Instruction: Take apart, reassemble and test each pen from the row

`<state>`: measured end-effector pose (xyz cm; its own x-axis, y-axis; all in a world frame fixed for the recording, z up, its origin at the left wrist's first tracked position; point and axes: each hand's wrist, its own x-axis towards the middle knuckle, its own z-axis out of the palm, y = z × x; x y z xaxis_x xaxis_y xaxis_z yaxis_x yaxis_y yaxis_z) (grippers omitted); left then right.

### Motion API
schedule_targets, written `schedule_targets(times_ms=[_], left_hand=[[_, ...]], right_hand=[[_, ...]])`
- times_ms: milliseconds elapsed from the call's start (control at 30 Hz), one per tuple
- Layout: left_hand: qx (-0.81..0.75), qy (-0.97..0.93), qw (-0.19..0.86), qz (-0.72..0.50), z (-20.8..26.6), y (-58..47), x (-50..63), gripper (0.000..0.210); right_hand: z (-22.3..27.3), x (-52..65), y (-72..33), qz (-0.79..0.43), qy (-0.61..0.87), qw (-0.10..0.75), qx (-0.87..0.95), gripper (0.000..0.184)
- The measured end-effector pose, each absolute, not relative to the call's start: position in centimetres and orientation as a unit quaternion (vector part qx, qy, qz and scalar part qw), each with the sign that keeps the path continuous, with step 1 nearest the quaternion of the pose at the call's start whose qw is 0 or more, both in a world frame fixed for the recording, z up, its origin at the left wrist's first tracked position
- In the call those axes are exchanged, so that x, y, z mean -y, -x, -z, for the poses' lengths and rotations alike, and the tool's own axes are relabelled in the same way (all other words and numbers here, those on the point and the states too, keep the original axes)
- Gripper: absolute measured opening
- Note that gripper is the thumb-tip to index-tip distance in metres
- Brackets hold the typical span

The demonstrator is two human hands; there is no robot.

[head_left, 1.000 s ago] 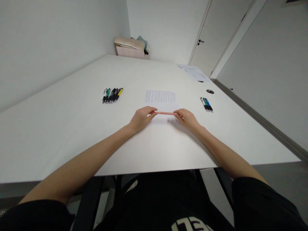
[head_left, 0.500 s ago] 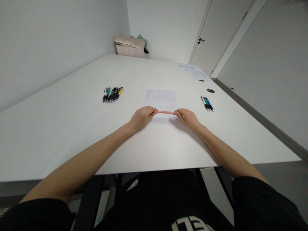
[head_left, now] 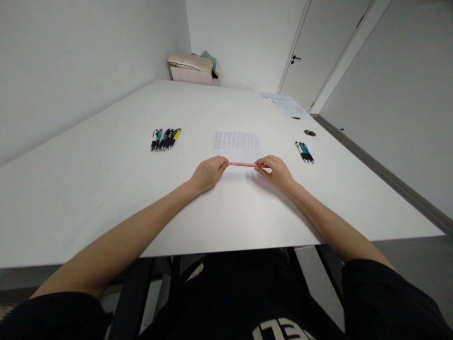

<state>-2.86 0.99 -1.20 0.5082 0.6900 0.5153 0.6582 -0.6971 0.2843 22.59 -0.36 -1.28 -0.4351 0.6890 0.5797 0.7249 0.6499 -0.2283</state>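
Note:
A slim pink pen (head_left: 242, 164) lies level between my hands, over the lower part of a printed white sheet (head_left: 237, 152). My left hand (head_left: 209, 172) pinches its left end, which the fingertips hide. At the other end, my right hand (head_left: 276, 169) has thumb and forefinger closed around the pen, and a bit of pink shows between the fingers. Both forearms reach in over the near part of the table.
The white table (head_left: 106, 189) bears a row of several pens (head_left: 165, 140) on the left and another group of pens (head_left: 305, 153) on the right. More papers (head_left: 286, 105) lie at the far right, by a round metal grommet (head_left: 310, 133). A pink box (head_left: 191, 74) with cloths stands beyond.
My right thumb and forefinger have parted slightly and shifted on the pen, so its right end now shows between them. My left hand has moved slightly left with the pen.

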Motion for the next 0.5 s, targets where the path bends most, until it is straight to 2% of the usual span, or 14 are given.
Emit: schedule_targets(times_ms=[233,500], left_hand=[[-0.39,-0.862,0.059,-0.318,1.3,3.0,-1.11,0.034],[-0.339,-0.869,0.064,-0.355,1.55,3.05,-0.95,0.022]], right_hand=[[1.25,0.57,-22.43,0.009,0.421,0.322,0.848,0.02],[1.28,0.59,-22.57,0.036,0.466,0.27,0.842,0.033]])
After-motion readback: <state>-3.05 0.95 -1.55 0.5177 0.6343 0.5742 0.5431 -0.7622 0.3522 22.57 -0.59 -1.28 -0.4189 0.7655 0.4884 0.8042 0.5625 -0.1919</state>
